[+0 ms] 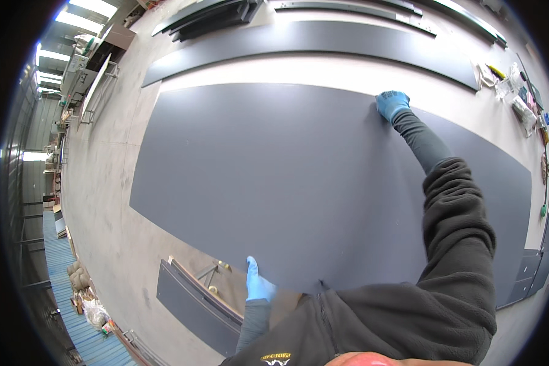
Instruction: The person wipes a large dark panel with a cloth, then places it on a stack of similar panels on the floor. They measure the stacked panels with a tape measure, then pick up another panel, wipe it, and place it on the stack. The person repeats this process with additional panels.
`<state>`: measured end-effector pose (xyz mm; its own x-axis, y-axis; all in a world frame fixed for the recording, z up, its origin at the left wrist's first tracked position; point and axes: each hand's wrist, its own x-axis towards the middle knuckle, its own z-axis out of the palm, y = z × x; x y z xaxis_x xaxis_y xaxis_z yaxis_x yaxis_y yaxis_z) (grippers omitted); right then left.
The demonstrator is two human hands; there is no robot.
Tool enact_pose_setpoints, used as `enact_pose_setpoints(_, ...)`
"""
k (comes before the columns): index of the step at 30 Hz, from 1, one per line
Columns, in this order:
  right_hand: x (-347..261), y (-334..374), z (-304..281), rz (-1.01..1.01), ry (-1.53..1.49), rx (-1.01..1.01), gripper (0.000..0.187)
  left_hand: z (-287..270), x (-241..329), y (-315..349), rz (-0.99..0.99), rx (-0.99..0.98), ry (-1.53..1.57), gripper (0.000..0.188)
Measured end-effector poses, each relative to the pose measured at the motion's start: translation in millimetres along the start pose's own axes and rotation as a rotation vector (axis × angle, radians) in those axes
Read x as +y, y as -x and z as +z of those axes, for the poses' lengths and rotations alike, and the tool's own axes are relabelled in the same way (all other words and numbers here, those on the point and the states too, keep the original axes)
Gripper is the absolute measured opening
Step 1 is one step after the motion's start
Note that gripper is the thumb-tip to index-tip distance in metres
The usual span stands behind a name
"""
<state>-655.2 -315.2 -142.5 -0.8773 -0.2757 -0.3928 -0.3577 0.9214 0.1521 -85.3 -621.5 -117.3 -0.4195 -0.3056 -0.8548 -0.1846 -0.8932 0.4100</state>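
A large flat dark-grey panel [256, 171] spreads across the middle of the view, in front of my body. My right hand [393, 105], in a blue glove, reaches over it to the far edge, its fingers curled onto that edge. At the near edge, left of my body, my left hand [260, 284] in a blue glove has its thumb up along the rim. The left fingers pass below the panel and are mostly hidden. The panel looks slightly bowed near my right arm.
Beyond the panel lies a long narrow grey panel [311, 39], with dark metal profiles [213, 18] further back. Plastic bags [523, 116] and small items sit at the far right. A wheeled stand [210, 277] and another grey panel [192, 311] are at the lower left, over the concrete floor [100, 189].
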Motion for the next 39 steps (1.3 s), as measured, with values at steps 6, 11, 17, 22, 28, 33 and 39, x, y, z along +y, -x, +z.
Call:
enact_pose_setpoints(6,15,46,-35,-0.049,-0.127,0.283,0.027,20,-10,-33,-0.053,0.047,-0.008,0.076)
enact_pose_setpoints(11,13,113,-9,-0.299,-0.492,0.880,0.027,27,-24,-63,-0.133,0.118,0.040,0.078)
enact_pose_setpoints(17,3,162,90,-0.025,-0.326,0.499,0.064,34,-28,-89,-0.113,0.120,0.095,0.078)
enact_pose_setpoints(22,11,128,110,0.015,-0.356,0.585,0.071,72,-20,-103,-0.059,0.177,0.023,0.079)
enact_pose_setpoints(28,28,98,101,0.017,-0.340,0.493,0.077,95,-19,-120,-0.091,0.087,0.045,0.081)
enact_pose_setpoints(33,39,70,85,0.023,-0.334,0.447,0.076,99,-27,-145,-0.108,0.064,0.067,0.086)
enact_pose_setpoints(39,49,45,74,-0.001,-0.359,0.472,0.076,113,-28,-159,-0.155,0.049,0.089,0.089)
